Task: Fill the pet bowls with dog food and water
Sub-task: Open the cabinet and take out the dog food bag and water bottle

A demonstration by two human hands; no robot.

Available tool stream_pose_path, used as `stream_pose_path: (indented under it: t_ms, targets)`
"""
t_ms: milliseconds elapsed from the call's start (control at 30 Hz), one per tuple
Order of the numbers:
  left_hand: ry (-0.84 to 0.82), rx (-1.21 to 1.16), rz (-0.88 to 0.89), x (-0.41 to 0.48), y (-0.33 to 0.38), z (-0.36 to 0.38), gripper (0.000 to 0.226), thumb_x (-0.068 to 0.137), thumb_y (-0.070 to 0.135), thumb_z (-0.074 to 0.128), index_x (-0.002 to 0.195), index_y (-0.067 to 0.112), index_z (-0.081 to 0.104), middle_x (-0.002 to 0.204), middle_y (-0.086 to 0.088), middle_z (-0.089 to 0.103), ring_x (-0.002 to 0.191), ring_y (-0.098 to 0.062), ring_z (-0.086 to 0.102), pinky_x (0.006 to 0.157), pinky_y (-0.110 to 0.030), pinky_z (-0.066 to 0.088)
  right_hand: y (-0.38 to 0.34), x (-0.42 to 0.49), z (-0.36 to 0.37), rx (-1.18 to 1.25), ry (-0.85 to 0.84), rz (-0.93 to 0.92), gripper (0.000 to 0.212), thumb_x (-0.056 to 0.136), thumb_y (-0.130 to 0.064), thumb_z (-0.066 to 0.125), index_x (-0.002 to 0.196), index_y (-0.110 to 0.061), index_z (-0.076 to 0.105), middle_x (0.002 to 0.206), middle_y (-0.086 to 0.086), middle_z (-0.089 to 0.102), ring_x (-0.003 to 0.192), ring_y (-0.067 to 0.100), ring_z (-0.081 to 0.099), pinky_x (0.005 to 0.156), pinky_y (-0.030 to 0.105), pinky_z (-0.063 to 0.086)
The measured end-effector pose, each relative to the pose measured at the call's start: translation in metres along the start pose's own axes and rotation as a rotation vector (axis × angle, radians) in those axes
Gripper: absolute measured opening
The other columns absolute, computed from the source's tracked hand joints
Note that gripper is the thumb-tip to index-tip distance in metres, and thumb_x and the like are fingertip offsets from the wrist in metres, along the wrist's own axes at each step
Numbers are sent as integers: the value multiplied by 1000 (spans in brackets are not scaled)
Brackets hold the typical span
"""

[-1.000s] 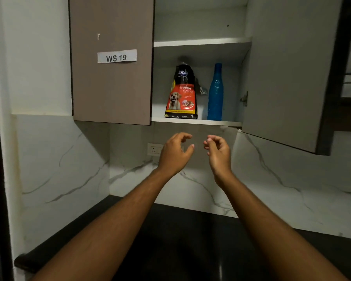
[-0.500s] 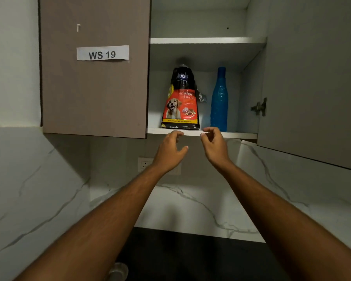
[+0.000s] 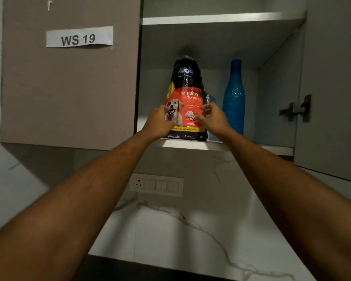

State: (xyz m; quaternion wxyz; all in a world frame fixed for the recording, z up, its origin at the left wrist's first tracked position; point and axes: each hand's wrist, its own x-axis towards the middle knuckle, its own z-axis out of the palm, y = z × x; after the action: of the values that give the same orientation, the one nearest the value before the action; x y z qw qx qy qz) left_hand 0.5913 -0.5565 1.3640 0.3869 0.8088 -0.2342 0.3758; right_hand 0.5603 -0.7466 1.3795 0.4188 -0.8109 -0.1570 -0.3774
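A black and red dog food bag (image 3: 185, 92) with a puppy picture stands upright on the lower shelf (image 3: 251, 148) of an open wall cabinet. A blue water bottle (image 3: 234, 98) stands just right of it. My left hand (image 3: 160, 122) is at the bag's lower left side and my right hand (image 3: 213, 118) at its lower right side, fingers spread and curled against the front of the bag. Neither hand has closed around it. No pet bowls are in view.
The left cabinet door (image 3: 69, 88), labelled WS 19, is closed. The right door (image 3: 332, 88) hangs open beside my right arm. A switch and socket plate (image 3: 156, 184) sits on the marble backsplash below. A dark countertop (image 3: 130, 270) lies at the bottom.
Both hands have risen from below the shelf edge up to the dog food bag. The view has moved closer to the cabinet.
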Motion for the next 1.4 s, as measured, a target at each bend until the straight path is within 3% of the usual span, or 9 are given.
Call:
stream_pose_path:
  t_ms: [133,267,433,533,600,767,1033,1167,1400]
  targets:
    - [-190,-40,-132,34,-25,20,102,69,48,79,144,7,24,144,-12,39,133,-27,40,107,-44,42,14,36,22,46,90,40,62,83,-20,76,132,-10,39,133,10,47,113,23,56,85,35,56]
    - [-225,-182,-205,61,-50,38,137,45,76,76,149,24,4,150,-8,36,136,-28,39,109,-47,40,27,63,36,30,106,156,99,66,-36,87,141,-16,25,139,10,42,120,29,53,95,46,52]
    - [-288,-156,-342,60,-46,39,115,83,61,61,150,4,-12,158,-14,25,141,-32,33,113,-42,34,43,73,31,134,-81,346,119,41,-63,88,137,-15,36,122,7,63,95,24,69,76,39,58]
    - [-272,-161,-319,61,-45,40,111,83,60,61,150,1,-5,157,-15,27,140,-31,35,111,-39,35,36,65,29,123,-117,326,73,71,-50,80,128,-16,50,111,2,65,78,12,65,57,25,48]
    - [-252,-170,-307,60,-42,38,108,83,57,64,149,-2,0,155,-15,32,138,-31,39,110,-39,37,28,58,29,132,-92,293,60,81,-41,74,129,-16,50,110,1,62,73,7,61,53,22,41]
    - [-167,-190,-275,44,-29,28,99,78,54,71,144,1,21,145,-12,46,128,-30,49,101,-40,45,6,29,22,152,-56,245,60,83,-40,72,132,-16,48,107,-2,65,77,7,63,55,21,44]
    - [-19,-192,-62,3,-7,-12,70,58,59,83,106,11,67,98,0,72,83,-15,68,56,-23,48,-32,-26,3,195,101,185,62,76,-41,78,126,-19,49,102,-7,65,84,9,68,60,19,54]
    - [16,-267,-33,-21,6,-33,64,51,61,84,92,13,69,86,1,73,75,-14,71,67,-36,61,-53,-50,-5,222,163,141,68,72,-43,82,127,-18,51,109,-3,67,90,13,71,66,25,59]
    - [73,-250,-6,-73,40,-68,53,56,52,86,90,15,69,82,4,71,73,-10,69,64,-28,58,-81,-92,-20,229,157,99,77,66,-48,84,129,-18,52,114,1,69,92,18,73,82,42,60]
